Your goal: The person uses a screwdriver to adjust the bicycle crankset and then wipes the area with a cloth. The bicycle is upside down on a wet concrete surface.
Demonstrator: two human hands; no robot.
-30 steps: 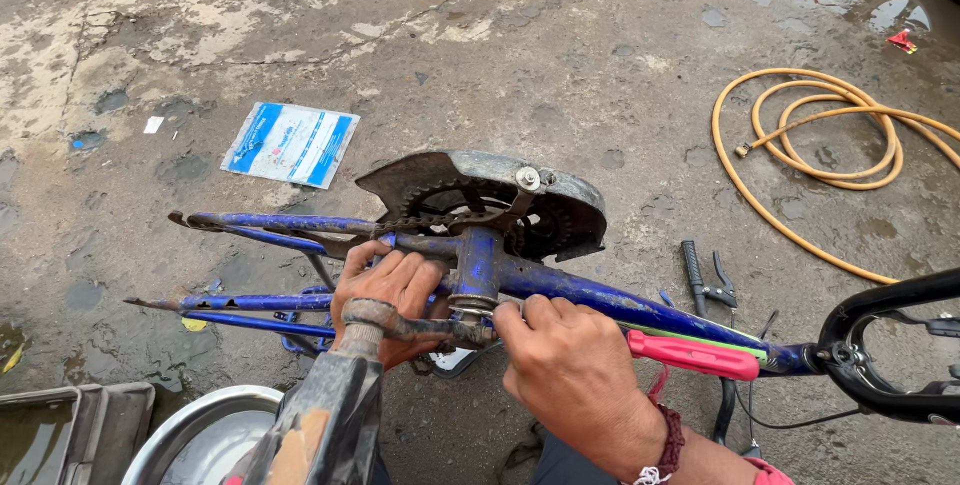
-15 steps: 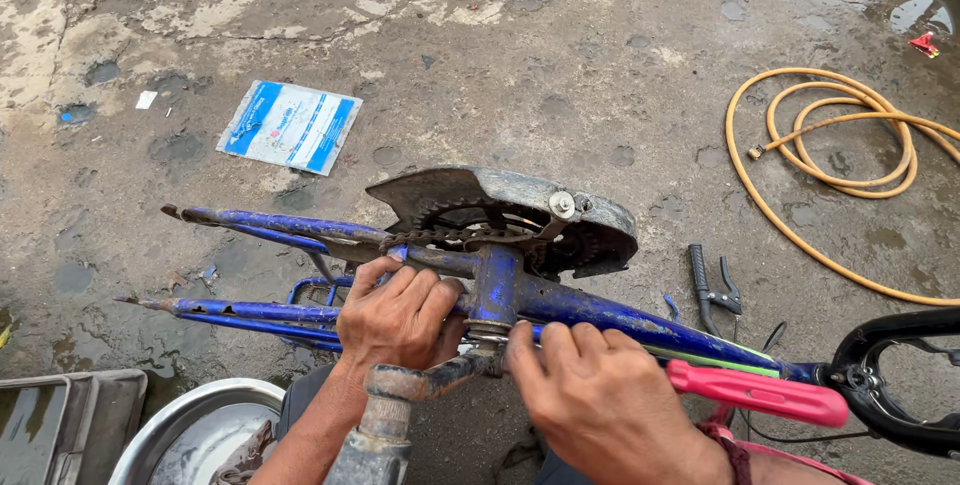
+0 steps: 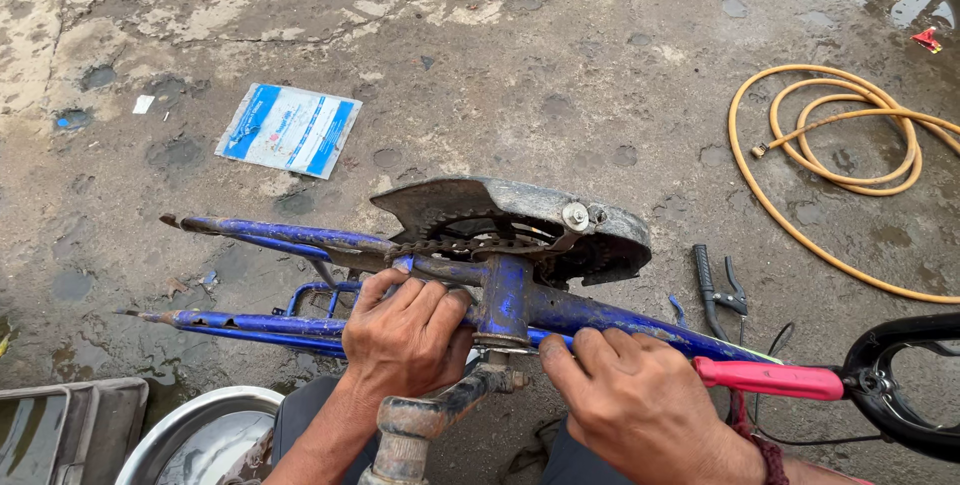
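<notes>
A blue bicycle frame (image 3: 610, 317) lies across my lap, its rear stays (image 3: 260, 235) pointing left. My left hand (image 3: 405, 335) grips the frame tubes just left of the bottom bracket (image 3: 505, 307). My right hand (image 3: 640, 405) rests on the frame right of the bracket, fingertips at the bracket's lower end. A rusty crank arm (image 3: 440, 413) with a pedal stub points toward me between the hands. A grey chain guard (image 3: 520, 207) covers the chainring and chain (image 3: 450, 245) on the far side.
A coiled yellow hose (image 3: 850, 145) lies at the right on wet concrete. Pliers (image 3: 715, 290) lie beside the frame. A blue-and-white flat packet (image 3: 288, 130) lies at the upper left. A metal bowl (image 3: 190, 435) and a grey tray (image 3: 60, 430) sit at the lower left. A pink part (image 3: 770, 380) and a black part (image 3: 900, 375) continue the frame rightward.
The view has shifted, so the frame sits more central. My left hand has slid along the tubes toward the bracket, and the crank arm now points toward me.
</notes>
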